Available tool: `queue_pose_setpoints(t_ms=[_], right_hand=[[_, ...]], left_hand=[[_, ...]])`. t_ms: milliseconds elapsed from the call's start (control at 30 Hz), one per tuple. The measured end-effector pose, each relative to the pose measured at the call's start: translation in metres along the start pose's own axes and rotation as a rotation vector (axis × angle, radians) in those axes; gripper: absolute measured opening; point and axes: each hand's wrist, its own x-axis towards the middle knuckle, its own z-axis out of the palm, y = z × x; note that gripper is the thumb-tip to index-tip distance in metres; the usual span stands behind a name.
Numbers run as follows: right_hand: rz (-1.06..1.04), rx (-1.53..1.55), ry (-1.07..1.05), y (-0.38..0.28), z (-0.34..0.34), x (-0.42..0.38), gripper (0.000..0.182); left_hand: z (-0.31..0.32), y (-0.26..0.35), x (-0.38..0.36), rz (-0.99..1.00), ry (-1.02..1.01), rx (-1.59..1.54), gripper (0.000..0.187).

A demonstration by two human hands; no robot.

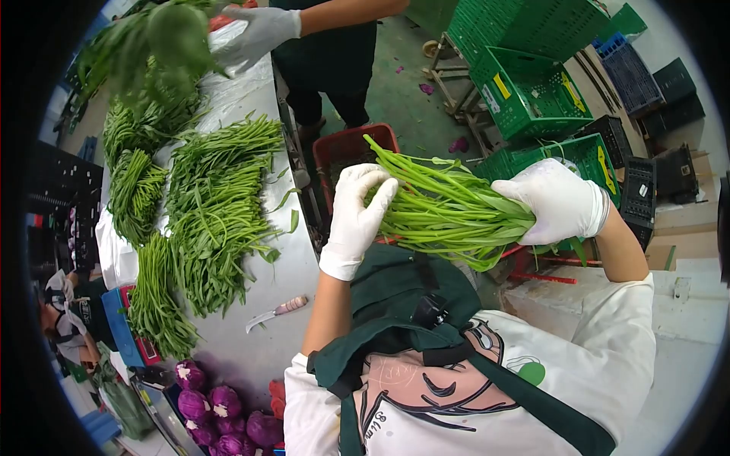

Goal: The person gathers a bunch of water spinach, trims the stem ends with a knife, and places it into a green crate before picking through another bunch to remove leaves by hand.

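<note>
Green floor (411,114) beyond, leafy bundle (449,209) between gloved fingers (385,197)

Bright, fairly even light; soft sheen on the silvery metal counter (295,254) beside the white-gloved left grip (353,213); blurred green leaves (171,38) beyond; fisheye-curved, black edges.

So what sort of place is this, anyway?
Probably a vegetable packing or sorting room: bunches of leafy greens lie on a metal table, purple cabbages are heaped close by, and green plastic crates stand around.
</note>
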Motion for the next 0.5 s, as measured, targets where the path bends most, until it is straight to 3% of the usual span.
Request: queue_pose_setpoints(t_ms=[100,300,500], right_hand=[[0.006,-0.022,-0.013,-0.001,-0.001,0.002,0.041],[0.007,-0.012,-0.014,-0.001,0.001,0.001,0.038],[-0.033,0.007,0.002,0.001,0.005,0.003,0.033]], left_hand=[[-0.003,-0.005,0.003,-0.081,-0.133,-0.046,0.022],[-0.006,-0.005,0.004,-0.308,-0.295,-0.544,0.024],[-0.015,0.004,0.002,-0.425,-0.475,-0.517,0.025]])
